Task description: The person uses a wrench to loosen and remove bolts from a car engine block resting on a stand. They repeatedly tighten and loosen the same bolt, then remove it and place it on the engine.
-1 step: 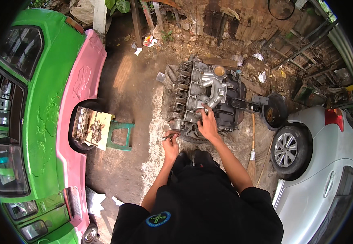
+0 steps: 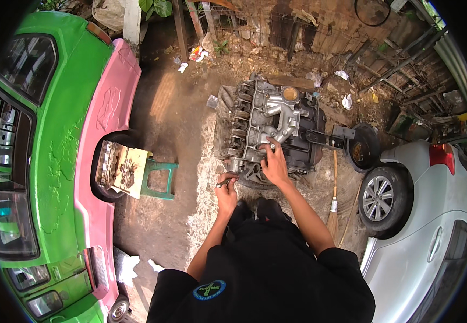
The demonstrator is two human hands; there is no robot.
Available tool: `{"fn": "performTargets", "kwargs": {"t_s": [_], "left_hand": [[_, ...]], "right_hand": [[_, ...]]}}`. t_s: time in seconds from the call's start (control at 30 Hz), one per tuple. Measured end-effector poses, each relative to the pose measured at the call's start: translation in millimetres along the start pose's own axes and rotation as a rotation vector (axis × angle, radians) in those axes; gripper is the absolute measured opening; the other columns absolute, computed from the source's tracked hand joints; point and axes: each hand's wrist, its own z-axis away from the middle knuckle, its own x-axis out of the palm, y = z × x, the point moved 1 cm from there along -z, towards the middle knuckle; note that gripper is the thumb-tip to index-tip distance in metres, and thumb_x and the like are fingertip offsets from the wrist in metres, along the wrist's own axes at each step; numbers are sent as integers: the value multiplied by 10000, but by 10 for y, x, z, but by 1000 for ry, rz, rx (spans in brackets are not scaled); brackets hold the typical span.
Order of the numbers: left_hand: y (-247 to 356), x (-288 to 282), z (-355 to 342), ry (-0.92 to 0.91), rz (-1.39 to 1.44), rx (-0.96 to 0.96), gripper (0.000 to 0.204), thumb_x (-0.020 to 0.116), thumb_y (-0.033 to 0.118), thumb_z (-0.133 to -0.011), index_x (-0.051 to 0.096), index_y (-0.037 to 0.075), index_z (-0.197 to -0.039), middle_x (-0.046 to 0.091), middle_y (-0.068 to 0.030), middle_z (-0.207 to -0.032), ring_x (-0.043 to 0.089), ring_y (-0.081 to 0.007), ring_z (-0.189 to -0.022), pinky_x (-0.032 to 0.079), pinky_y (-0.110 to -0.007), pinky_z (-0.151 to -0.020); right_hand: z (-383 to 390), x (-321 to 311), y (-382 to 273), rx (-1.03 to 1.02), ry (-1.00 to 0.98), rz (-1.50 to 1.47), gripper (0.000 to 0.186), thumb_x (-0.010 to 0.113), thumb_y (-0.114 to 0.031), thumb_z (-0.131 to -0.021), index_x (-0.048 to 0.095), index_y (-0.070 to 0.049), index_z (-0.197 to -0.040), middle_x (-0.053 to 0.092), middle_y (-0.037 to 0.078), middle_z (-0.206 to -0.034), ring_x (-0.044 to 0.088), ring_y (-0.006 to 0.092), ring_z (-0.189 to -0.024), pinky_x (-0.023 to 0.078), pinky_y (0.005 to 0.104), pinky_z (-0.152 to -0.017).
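Note:
An engine with a silver intake manifold sits on the ground in front of me. At its near left corner, my left hand is closed around a short dark rod-shaped tool; its exact kind is unclear. Further right, my right hand reaches over the engine's near side just below the manifold. Its fingers close on a small metal cylindrical piece, whose lower part is hidden. Along the engine's left side runs a row of exposed metal valve-gear parts.
A green and pink vehicle stands at left. Beside its wheel, a green stool stands next to a board bearing metal parts. On the right are a silver car, a black basin and a broom. Litter lies along the far wall.
The dark tool in my left hand has tilted slightly, its outer end now a little lower, as the fingers shift. My right hand stays in place.

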Motion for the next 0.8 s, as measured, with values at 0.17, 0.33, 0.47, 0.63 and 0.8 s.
{"fn": "performTargets", "kwargs": {"t_s": [0.17, 0.33, 0.47, 0.63, 0.8], "left_hand": [[250, 77, 50, 6, -182, 65, 153, 530, -155, -914, 621, -50, -978, 665, -182, -1064, 676, -320, -937, 537, -379, -824], [363, 135, 105, 48, -190, 94, 145, 525, -160, -911, 608, -59, -975, 663, -191, -1086, 680, -336, -960, 542, -397, -830], [359, 181, 166, 67, -189, 50, 141, 526, -162, -910, 602, -57, -965, 664, -198, -1096, 681, -349, -989, 542, -408, -847], [318, 197, 202, 90, -175, 81, 150, 519, -165, -906, 596, -58, -978, 661, -210, -1106, 672, -392, -1023, 538, -434, -867], [315, 247, 234, 99, -234, 59, 156, 529, -152, -899, 607, -41, -976, 677, -209, -1105, 682, -376, -1006, 549, -434, -837]], "right_hand": [[-85, -26, 47, -15, -32, 4, 457, 660, 14, -805, 585, -118, -1236, 381, 143, -1517, 434, 427, -1371, 436, 515, -1122], [-98, -48, 98, -52, -59, 1, 474, 653, 14, -802, 588, -126, -1250, 378, 147, -1520, 433, 425, -1365, 435, 518, -1125], [-107, -57, 162, -78, -97, 21, 498, 656, 8, -800, 579, -128, -1273, 375, 150, -1523, 434, 425, -1360, 437, 520, -1124], [-100, -61, 195, -124, -95, 17, 508, 665, -4, -806, 574, -123, -1291, 369, 151, -1529, 435, 421, -1359, 437, 514, -1127], [-105, -88, 217, -130, -125, 15, 524, 671, -7, -811, 580, -125, -1314, 362, 148, -1535, 431, 415, -1368, 438, 507, -1130]]}}
